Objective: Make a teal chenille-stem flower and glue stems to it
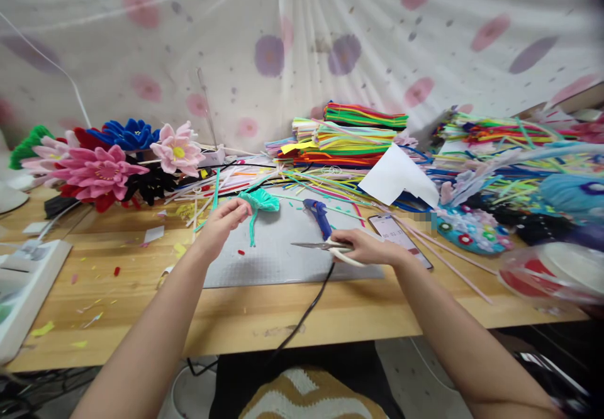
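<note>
My left hand (229,219) pinches a teal pipe-cleaner flower piece (265,200), with its ruffled part pointing right and thin stems hanging below. In my right hand (361,246) is a pair of scissors (314,245) with white handles, its blades pointing left toward the flower piece. The blades look nearly closed and touch nothing I can make out. Just behind them a blue glue gun (319,217) lies on the grey cutting mat (283,265). Small teal snippets and a red bit are scattered over the mat.
Bundles of coloured pipe cleaners (353,142) are stacked at the back. Finished fuzzy flowers (106,170) stand at the left, above a white power strip (35,293). A phone (401,240) lies right of the mat. A black cord (306,315) runs over the table's front edge.
</note>
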`<state>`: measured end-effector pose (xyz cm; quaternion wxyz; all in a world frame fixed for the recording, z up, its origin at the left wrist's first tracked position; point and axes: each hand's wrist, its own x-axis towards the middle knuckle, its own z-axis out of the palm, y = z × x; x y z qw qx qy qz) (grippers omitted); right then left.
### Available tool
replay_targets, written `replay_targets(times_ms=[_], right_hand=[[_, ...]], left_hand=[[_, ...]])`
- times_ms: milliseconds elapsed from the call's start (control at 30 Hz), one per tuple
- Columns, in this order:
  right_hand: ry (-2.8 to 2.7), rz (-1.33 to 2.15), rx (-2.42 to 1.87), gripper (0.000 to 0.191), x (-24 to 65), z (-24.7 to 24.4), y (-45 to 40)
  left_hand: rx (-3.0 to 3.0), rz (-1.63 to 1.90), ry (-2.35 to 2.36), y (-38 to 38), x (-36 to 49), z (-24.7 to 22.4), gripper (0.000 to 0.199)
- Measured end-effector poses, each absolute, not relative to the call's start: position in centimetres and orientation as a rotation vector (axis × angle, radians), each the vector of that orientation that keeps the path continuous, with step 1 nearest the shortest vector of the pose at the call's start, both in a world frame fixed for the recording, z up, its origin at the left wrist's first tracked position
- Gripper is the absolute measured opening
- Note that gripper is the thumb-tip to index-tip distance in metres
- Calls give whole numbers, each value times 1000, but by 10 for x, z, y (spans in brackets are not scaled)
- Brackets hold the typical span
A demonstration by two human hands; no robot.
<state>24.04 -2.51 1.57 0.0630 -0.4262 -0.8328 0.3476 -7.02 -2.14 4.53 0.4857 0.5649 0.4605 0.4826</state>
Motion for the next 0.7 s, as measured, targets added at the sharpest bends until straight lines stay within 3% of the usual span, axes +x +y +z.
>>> replay_targets(times_ms=[300, 567, 700], right_hand=[[-2541, 1009, -1806, 19, 314, 39, -37], [-2263, 367, -2156, 18, 273, 15, 8], [-2175, 239, -2157, 25, 246, -12, 26]], left_hand=[[1460, 1196, 1189, -24, -57, 50, 20], [1378, 1205, 1170, -20, -50, 47, 32], [1300, 1200, 1077, -22, -52, 47, 34]])
